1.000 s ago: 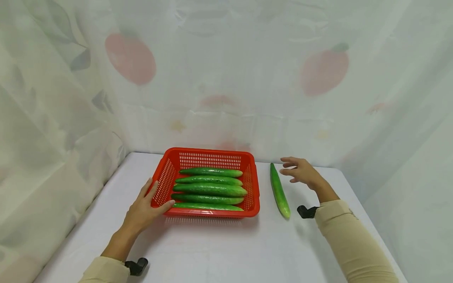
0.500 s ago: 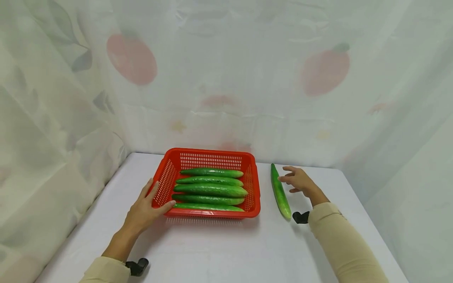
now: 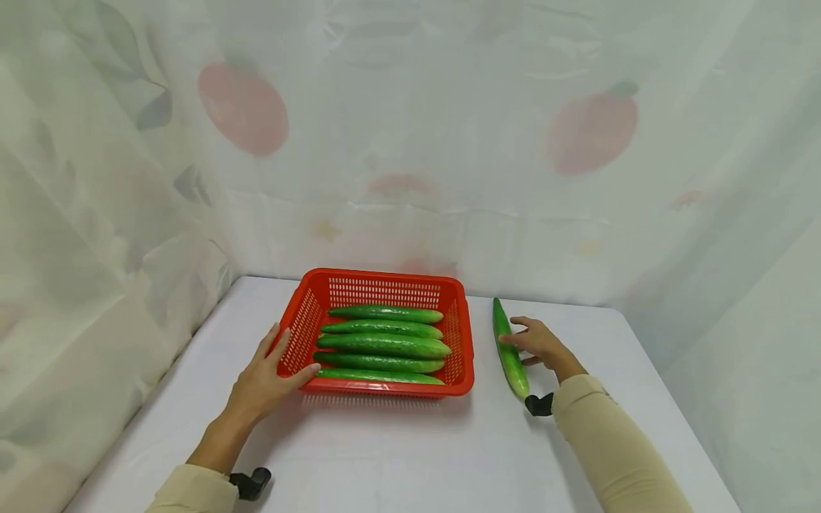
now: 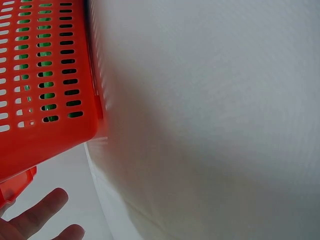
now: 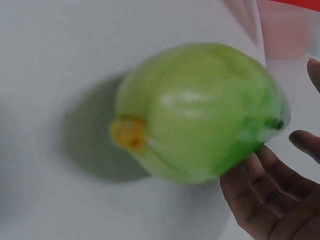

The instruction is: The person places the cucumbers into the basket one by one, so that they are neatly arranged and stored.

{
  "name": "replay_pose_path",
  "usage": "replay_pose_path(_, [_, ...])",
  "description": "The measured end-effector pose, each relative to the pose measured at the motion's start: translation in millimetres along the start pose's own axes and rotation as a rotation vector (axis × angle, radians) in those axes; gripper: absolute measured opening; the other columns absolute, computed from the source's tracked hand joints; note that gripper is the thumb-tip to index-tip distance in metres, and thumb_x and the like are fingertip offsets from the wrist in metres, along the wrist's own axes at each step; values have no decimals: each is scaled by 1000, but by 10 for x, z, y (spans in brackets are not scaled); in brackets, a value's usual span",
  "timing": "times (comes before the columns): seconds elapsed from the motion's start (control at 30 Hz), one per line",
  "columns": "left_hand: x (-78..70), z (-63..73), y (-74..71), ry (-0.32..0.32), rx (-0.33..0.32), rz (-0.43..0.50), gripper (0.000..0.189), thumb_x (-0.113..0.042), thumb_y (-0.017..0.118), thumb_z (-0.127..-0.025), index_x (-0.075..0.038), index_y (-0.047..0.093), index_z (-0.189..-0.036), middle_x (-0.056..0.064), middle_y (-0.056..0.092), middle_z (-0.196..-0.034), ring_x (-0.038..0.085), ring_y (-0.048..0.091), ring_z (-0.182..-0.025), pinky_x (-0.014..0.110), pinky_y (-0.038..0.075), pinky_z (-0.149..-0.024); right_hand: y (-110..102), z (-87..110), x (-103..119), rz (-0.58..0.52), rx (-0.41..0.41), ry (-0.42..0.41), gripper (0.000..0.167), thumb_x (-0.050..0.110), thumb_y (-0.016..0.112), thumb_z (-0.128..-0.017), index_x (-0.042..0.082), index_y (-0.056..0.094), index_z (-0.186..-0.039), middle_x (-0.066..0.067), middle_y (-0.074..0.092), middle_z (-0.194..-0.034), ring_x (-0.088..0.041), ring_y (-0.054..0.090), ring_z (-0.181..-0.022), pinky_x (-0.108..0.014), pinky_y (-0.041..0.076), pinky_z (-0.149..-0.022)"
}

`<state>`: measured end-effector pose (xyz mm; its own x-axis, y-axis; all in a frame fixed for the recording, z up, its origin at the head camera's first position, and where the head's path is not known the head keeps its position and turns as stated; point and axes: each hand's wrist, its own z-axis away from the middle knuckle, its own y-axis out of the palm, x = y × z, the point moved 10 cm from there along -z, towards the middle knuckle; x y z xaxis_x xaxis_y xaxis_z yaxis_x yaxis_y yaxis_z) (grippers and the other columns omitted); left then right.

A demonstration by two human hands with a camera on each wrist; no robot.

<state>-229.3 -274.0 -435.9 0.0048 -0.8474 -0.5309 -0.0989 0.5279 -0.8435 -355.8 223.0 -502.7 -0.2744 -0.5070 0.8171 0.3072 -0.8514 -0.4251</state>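
A red plastic basket point(image 3: 378, 385) with slotted walls holds several green cucumbers point(image 3: 385, 346) lying side by side. My left hand point(image 3: 259, 385) rests at its front left corner, fingers spread along the left side and thumb over the front rim. In the left wrist view, two fingertips point(image 4: 52, 202) stand straight out below the basket wall point(image 4: 50, 140). To the right of the basket, a single cucumber point(image 3: 514, 374) lies lengthwise on the table. My right hand point(image 3: 539, 342) is at its middle, fingers loosely bent. The right wrist view shows the cucumber's pale end point(image 5: 195, 110) close up, fingers point(image 5: 280, 175) beside it.
The white-covered table point(image 3: 385, 456) ends at a pale curtain point(image 3: 410, 142) with printed fruit, just behind the basket. More curtain hangs along the left and right sides. A black wrist camera point(image 3: 250, 484) is strapped to the left wrist, another point(image 3: 539, 405) to the right.
My right hand has moved down and slightly left, from beside the far end of the lone cucumber to its middle. My left hand and the basket stay in place.
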Motion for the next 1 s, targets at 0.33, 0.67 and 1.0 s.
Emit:
replay_pose_path(0.33, [-56,4,-21,10,-4,9,103,-70,58,-82,-11,16,-156,6,5,-161,55,36,-125,73,31,-88,35,-33,-85,37,-36,15,77,23,75,-85,4,35,-147,-28,44,-131,-36,56,-105,-50,54,-74])
replay_pose_path(0.67, [-57,5,-25,-3,6,3,102,-70,58,-82,-12,16,-156,5,5,-161,55,38,-124,72,32,-88,18,4,-69,72,-84,15,71,17,74,-85,-1,38,-144,-30,46,-129,-36,59,-97,-48,55,-69])
replay_pose_path(1.0, [-18,3,-9,-7,10,5,103,-72,56,-81,-12,17,-156,3,3,-161,53,36,-126,72,32,-89,-77,51,-60,-3,-92,23,67,12,71,-87,1,39,-144,-28,49,-125,-35,59,-101,-47,55,-71])
